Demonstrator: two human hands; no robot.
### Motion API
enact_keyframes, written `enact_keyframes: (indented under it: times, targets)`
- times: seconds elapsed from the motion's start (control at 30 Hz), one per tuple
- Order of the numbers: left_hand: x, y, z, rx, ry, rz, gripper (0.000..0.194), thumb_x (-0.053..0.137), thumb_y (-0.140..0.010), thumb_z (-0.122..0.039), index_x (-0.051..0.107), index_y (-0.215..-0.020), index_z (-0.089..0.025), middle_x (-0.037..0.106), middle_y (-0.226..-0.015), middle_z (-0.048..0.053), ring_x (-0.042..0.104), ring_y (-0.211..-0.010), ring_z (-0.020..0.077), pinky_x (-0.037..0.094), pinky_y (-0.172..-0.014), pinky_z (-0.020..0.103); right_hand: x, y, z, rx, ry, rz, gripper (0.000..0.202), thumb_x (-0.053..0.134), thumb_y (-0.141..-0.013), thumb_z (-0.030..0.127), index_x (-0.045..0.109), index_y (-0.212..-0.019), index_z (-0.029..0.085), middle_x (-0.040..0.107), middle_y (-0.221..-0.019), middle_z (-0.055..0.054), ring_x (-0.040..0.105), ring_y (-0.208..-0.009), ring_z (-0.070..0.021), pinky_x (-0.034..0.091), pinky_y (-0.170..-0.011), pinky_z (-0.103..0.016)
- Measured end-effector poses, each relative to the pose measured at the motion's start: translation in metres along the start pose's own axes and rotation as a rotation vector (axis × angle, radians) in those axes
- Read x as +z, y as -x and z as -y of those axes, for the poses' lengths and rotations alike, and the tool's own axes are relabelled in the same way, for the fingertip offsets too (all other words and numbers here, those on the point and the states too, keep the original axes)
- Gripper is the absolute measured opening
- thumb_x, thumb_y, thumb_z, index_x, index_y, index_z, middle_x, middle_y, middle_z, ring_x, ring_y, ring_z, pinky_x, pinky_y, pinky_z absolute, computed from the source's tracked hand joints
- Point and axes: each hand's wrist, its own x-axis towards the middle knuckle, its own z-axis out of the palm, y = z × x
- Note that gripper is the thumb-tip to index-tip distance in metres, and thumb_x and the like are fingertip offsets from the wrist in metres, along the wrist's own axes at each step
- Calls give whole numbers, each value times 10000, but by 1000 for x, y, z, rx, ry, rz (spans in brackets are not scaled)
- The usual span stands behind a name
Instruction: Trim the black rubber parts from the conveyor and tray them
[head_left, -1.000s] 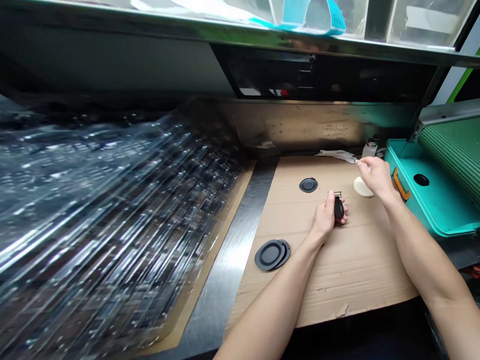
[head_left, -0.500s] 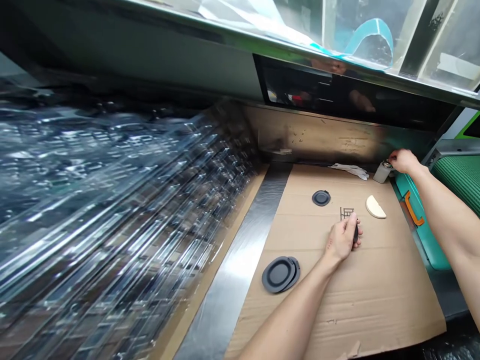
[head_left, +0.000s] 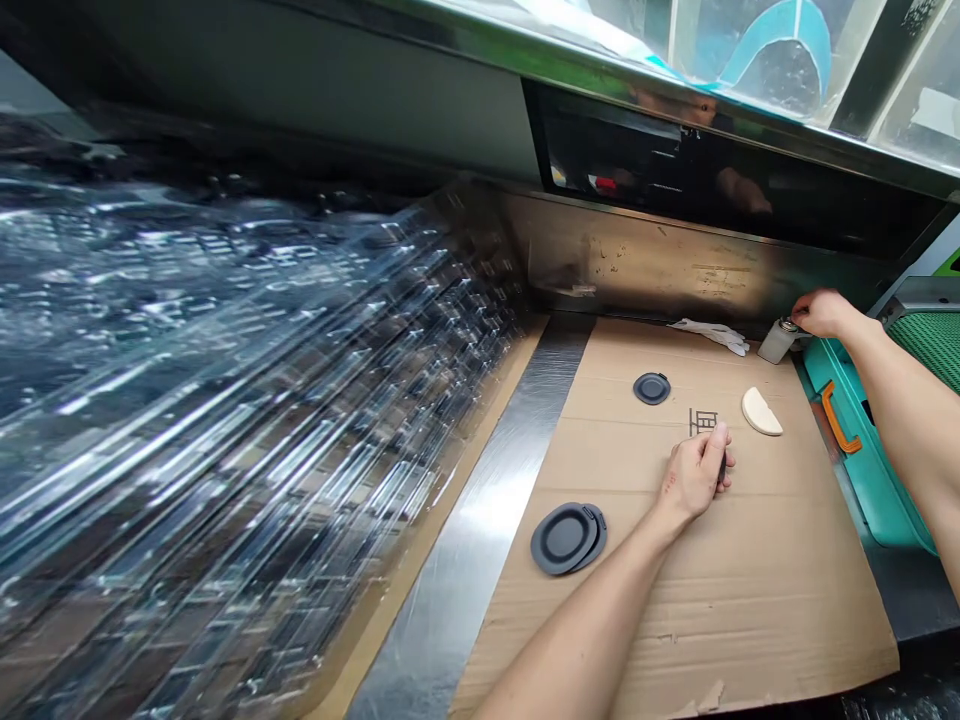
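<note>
My left hand (head_left: 694, 472) is closed around a dark piece, mostly hidden by the fingers, above the middle of the cardboard sheet (head_left: 780, 560). At the back right, my right hand (head_left: 821, 312) has its fingers pinched at the top of a small whitish bottle (head_left: 776, 342); what lies between the fingertips is too small to tell. A dark round part (head_left: 652, 388) lies beyond my left hand. Two overlapping dark round parts (head_left: 564, 539) rest at the left of the cardboard. A cream half-round pad (head_left: 761, 411) lies between my hands.
White gloves (head_left: 712, 334) lie at the cardboard's back edge. A teal case (head_left: 885, 490) with an orange handle stands at the right, below my right forearm. Stacked clear plastic trays (head_left: 360, 380) fill the left side. A metal panel (head_left: 637, 262) rises behind.
The camera view has shifted slightly, moving the scene in the picture. Both hands keep about the same places relative to the bottle and cardboard.
</note>
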Motion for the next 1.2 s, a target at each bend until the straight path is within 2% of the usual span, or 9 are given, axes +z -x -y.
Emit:
enact_keyframes:
  times: [0.37,0.67,0.8,0.9,1.0,1.03,1.1,1.2]
  targets:
    - [1,0,0,4,-12,1,654,548,-907,-782,693,-945,-145,691,-793,57,617,-508,104,437,-440,201,-8,-6,8,-16,77,97,282,626,-898,261,824,-1092,214,779,-1158,-119,710,-1030,-283,537,-824,-340]
    - [1,1,0,21,-9,1,650,545,-915,-781,691,-927,-147,707,-785,57,611,-490,100,429,-434,203,-5,-11,3,21,41,74,241,675,-868,254,827,-1052,223,791,-1077,-97,711,-998,-283,541,-815,-349]
    - [0,-3,-2,-23,82,-21,739,540,-893,-828,698,-995,-113,738,-803,88,623,-484,111,452,-432,214,-17,1,9,46,-11,45,208,695,-886,240,824,-1046,214,790,-1090,-102,706,-991,-276,531,-808,-341]
    - [-3,-9,-8,-113,273,-61,801,407,-945,-844,681,-971,-92,750,-781,122,619,-462,118,454,-429,220,-33,27,25,70,-113,-93,241,683,-939,292,815,-1058,130,785,-1041,-167,700,-985,-274,513,-840,-355]
    - [-10,-14,-15,-188,468,-43,805,260,-1026,-769,678,-937,-87,750,-763,136,627,-468,123,442,-429,217,-37,71,60,34,-363,-294,427,626,-993,412,779,-1087,24,761,-918,-203,693,-898,-237,492,-829,-358]
    - [-12,-15,-17,-205,503,-27,801,230,-1045,-738,681,-933,-84,749,-761,135,631,-472,125,440,-428,217,-33,91,76,-1,-442,-319,449,608,-999,435,771,-1103,30,758,-892,-181,688,-852,-226,495,-809,-356]
    - [-14,-14,-20,-223,527,-7,797,201,-1067,-697,685,-927,-80,742,-745,125,632,-467,127,438,-422,220,-18,131,109,-98,-558,-309,365,599,-985,425,783,-1074,122,751,-838,-104,683,-787,-220,506,-766,-344]
    - [-13,-12,-20,-216,502,0,793,192,-1075,-682,684,-894,-86,730,-709,107,626,-452,129,435,-410,224,18,181,150,-231,-652,-287,220,611,-949,375,768,-924,224,750,-817,-44,687,-782,-223,498,-741,-330]
